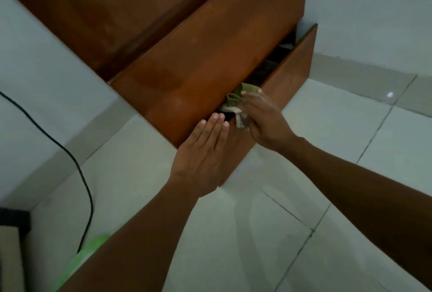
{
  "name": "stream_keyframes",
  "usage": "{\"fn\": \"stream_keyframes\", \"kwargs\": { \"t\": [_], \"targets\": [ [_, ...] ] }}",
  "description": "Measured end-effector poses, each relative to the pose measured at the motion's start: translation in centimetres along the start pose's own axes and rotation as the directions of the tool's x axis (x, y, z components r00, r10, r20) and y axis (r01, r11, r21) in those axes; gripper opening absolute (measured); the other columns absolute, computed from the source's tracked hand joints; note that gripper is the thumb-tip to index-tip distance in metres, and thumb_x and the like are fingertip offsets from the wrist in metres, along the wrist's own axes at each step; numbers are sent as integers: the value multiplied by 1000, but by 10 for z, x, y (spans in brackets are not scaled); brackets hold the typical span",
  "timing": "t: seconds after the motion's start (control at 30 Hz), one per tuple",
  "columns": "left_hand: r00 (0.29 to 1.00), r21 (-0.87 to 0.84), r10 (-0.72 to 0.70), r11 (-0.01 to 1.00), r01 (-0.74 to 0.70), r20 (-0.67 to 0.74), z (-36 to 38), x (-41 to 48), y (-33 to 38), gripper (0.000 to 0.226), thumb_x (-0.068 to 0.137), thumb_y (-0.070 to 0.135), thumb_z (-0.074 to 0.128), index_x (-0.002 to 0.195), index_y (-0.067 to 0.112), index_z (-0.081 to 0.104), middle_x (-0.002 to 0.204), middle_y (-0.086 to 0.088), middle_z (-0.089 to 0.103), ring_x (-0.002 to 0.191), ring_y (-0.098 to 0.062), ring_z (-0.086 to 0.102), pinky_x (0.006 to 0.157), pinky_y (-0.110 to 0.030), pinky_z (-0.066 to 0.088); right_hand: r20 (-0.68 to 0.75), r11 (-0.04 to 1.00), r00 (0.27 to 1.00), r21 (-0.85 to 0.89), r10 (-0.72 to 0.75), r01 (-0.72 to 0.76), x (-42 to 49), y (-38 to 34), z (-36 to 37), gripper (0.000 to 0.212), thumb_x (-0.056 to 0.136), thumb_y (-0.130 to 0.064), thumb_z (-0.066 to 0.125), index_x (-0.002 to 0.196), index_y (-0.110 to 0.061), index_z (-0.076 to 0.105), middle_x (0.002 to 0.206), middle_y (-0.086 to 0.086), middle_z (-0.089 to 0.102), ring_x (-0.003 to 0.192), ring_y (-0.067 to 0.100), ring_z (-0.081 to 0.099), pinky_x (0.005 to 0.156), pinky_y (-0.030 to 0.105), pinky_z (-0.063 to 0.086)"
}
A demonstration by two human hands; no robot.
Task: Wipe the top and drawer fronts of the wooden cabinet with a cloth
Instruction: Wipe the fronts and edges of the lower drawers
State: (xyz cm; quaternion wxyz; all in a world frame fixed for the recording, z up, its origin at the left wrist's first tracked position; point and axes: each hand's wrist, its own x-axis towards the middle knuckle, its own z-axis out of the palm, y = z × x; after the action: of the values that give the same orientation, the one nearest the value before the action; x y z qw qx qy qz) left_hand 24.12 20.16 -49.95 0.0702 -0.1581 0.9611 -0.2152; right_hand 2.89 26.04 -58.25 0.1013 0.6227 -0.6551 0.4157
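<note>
The wooden cabinet fills the upper middle of the head view, seen from above at a slant. Its upper drawer front is shut, and the lower drawer stands pulled out, with dark contents showing in the gap. My right hand holds a crumpled green and white cloth against the top edge of the pulled-out drawer. My left hand lies flat with fingers together, its tips touching the lower corner of the upper drawer front.
Pale floor tiles spread below the cabinet. A black cable curves down the left wall onto the floor. A bright green object lies at the lower left, beside a dark and beige item at the edge.
</note>
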Motion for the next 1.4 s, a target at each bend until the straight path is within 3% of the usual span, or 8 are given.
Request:
{"fn": "stream_keyframes", "kwargs": {
  "t": [0.17, 0.57, 0.73, 0.9, 1.03, 1.13, 1.23, 1.4],
  "targets": [
    [997, 77, 55, 996, -51, -47, -8, 54, 4, 82, 101, 46, 19, 151, -2, -26, 160, -23, -29, 149, -34, -28, 118, -45, -22, -107, 983, 981, -71, 162, -170, 35, 88, -29, 34, 102, -16, 43, 123, -1, 64, 128, 24, 63, 129, 37, 53, 113, 42, 35],
    [979, 192, 150, 974, -122, -139, -1, 93, -3, 77, 102, 45, 21, 157, 6, -14, 164, -20, -24, 152, -32, -22, 120, -46, -19, -405, 846, 749, 146, 524, -513, 85, 199, -42, 39, 103, -13, 42, 137, -3, 58, 142, 24, 55, 136, 40, 48, 116, 29, 25],
    [986, 373, 150, 921, -114, -68, -8, 93, -10, 78, 104, 48, 15, 152, 6, -29, 156, -20, -40, 146, -32, -34, 114, -48, -30, -514, 654, 413, 498, 752, -570, 84, 155, -35, 32, 102, -14, 41, 118, 0, 66, 112, 18, 68, 100, 26, 63, 84, 15, 41],
    [992, 529, 128, 843, -102, -12, -18, 98, -18, 79, 104, 49, 14, 149, 3, -32, 153, -23, -43, 144, -35, -38, 111, -52, -32, -371, 377, 137, 715, 918, -589, 37, 55, 17, 41, 100, -30, 37, 117, -5, 64, 106, 13, 71, 99, 27, 65, 88, 36, 51],
    [989, 601, 151, 790, -122, 2, -29, 100, -27, 84, 102, 55, 9, 149, -3, -29, 155, -28, -37, 146, -39, -33, 114, -55, -26, -244, 304, 183, 801, 953, -516, -10, -62, 68, 31, 106, -28, 39, 124, -18, 61, 107, -1, 69, 98, 13, 66, 86, 41, 55],
    [987, 648, 160, 749, -139, 28, -44, 104, -37, 82, 102, 54, 4, 148, -7, -28, 155, -30, -35, 146, -40, -30, 114, -56, -24, -143, 324, 388, 829, 910, -455, -28, -120, 113, 40, 108, -30, 35, 147, -29, 46, 141, -1, 59, 131, 13, 55, 105, 41, 50],
    [979, 677, 193, 713, -183, 62, -57, 107, -46, 77, 101, 48, -2, 148, -9, -26, 156, -32, -32, 147, -41, -27, 115, -58, -22, -99, 464, 587, 721, 803, -514, -26, -128, 146, 56, 107, -44, 25, 160, -37, 7, 170, -3, 11, 157, 21, 9, 123, 55, 22],
    [965, 685, 250, 691, -232, 75, -52, 104, -55, 73, 102, 41, 0, 148, -10, -24, 157, -33, -29, 149, -42, -23, 118, -57, -15, -260, 638, 631, 590, 731, -496, 0, -74, 158, 59, 107, -42, 20, 160, -31, -5, 169, -5, -8, 157, 27, -5, 124, 60, 9]
  ]
}}
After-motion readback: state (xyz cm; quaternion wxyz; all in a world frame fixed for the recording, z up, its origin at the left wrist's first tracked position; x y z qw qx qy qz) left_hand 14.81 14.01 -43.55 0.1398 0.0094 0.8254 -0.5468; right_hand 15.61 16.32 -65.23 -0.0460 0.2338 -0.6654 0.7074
